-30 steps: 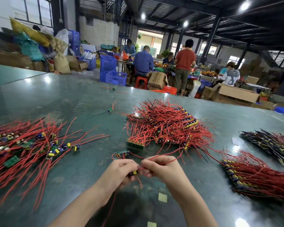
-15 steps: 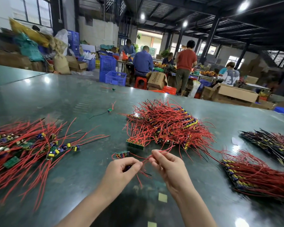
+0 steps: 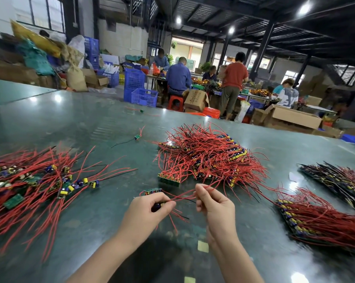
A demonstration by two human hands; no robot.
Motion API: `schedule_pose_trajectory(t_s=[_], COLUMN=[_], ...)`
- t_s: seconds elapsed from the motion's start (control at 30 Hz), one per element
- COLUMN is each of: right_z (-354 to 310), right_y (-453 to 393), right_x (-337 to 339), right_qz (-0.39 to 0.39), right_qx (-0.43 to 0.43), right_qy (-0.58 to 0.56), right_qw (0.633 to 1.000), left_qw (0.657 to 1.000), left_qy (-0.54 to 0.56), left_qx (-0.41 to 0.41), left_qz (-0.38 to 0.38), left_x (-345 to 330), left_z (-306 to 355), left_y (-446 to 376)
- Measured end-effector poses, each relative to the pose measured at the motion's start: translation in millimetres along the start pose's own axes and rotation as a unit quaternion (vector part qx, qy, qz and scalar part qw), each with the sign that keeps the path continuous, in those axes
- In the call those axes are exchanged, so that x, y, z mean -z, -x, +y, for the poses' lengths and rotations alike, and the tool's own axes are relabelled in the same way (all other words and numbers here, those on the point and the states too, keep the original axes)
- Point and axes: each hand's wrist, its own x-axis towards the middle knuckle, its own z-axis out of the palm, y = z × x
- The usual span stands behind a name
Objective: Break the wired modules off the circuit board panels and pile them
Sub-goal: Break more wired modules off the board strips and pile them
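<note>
Both hands at lower centre of the frame, working one wired module over the green surface [image 3: 86,123].
Left hand [image 3: 147,211] grips the module [image 3: 157,206]; right hand [image 3: 214,203] pinches its red wires [image 3: 184,196]. Panel heap [image 3: 209,158] lies centre, broken-off pile [image 3: 29,180] at left.

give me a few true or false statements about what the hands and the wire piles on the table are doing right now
1. The left hand grips a small module. True.
2. The right hand lies flat on the table. False: it is raised, pinching red wires.
3. A pile of loose modules lies left of the hands. True.
4. The central heap of panels has only black wires. False: they are mostly red.
5. A lone module lies apart, beyond the piles. True.
6. The hands are pressed together. False: a gap separates them, bridged by wires.
</note>
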Motion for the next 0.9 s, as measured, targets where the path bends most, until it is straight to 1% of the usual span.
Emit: schedule_pose_trajectory(t_s=[0.07, 0.13, 0.2, 0.3, 0.47, 0.6, 0.73, 0.83, 0.9], right_z=[-2, -4, -3, 1, 2, 2, -2, -4, -4], right_y=[-2, -3, -2, 1, -1, -4, -6, -8, -10], right_x=[1, 2, 2, 0, 2, 4, 7, 10, 12], right_qz=[-0.008, -0.004, 0.027, 0.096, 0.156, 0.166, 0.15, 0.149, 0.16], right_qx=[-0.005, 0.008, 0.035, 0.075, 0.08, 0.072, 0.065, 0.044, 0.02], right_qy=[-0.025, -0.026, -0.022, -0.04, -0.077, -0.089, -0.082, -0.089, -0.101], right_qw=[1.0, 1.0, 0.999, 0.992, 0.981, 0.979, 0.983, 0.984, 0.982], left_qw=[1.0, 1.0, 1.0, 0.999, 0.997, 0.998, 0.999, 1.0, 1.0], left_qy=[-0.002, -0.006, -0.001, 0.022, 0.051, 0.046, 0.035, 0.026, 0.012], left_qx=[-0.002, 0.003, 0.006, -0.001, -0.008, -0.005, 0.001, 0.001, 0.003], left_qz=[0.014, 0.022, 0.004, -0.033, -0.052, -0.043, -0.006, 0.017, 0.014], left_x=[1, 2, 2, -2, -14, -17, -13, -11, -12], left_z=[2, 2, 4, 8, 15, 14, 12, 12, 11], left_y=[-1, -2, -2, 1, 4, 5, 3, 4, 5])
